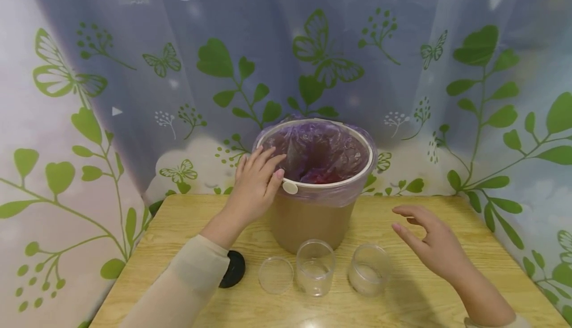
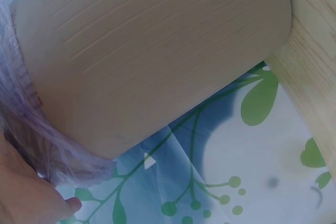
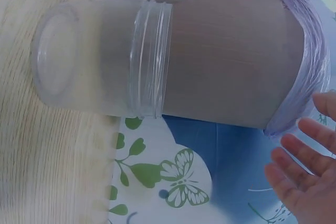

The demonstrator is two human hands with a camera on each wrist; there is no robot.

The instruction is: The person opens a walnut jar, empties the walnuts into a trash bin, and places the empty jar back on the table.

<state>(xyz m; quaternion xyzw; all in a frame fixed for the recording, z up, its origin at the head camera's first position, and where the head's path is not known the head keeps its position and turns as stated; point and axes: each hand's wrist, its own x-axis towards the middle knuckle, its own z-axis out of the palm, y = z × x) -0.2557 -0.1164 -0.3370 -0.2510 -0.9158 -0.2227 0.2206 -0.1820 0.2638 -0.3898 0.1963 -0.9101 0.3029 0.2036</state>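
Observation:
A brown trash bin (image 1: 313, 221) stands on the wooden table, lined with a purple plastic bag (image 1: 344, 196) folded over its rim. A white ring (image 1: 332, 184) with a round tab circles the bin's mouth; something red shows inside. My left hand (image 1: 256, 181) lies at the left side of the rim, fingers extended over the edge; in the left wrist view, part of that hand shows beside the bag. To the right of the bin, my right hand (image 1: 431, 243) is in the air, fingers loosely bent and holding nothing. Nearest to it is a clear jar (image 3: 105, 59).
In front of the bin stands another clear jar (image 1: 315, 268), with a clear round disc (image 1: 275, 275) lying to its left. A black round lid (image 1: 234, 269) is partly hidden by my left sleeve. Behind the table hangs a curtain (image 1: 268, 20) with leaves and butterflies.

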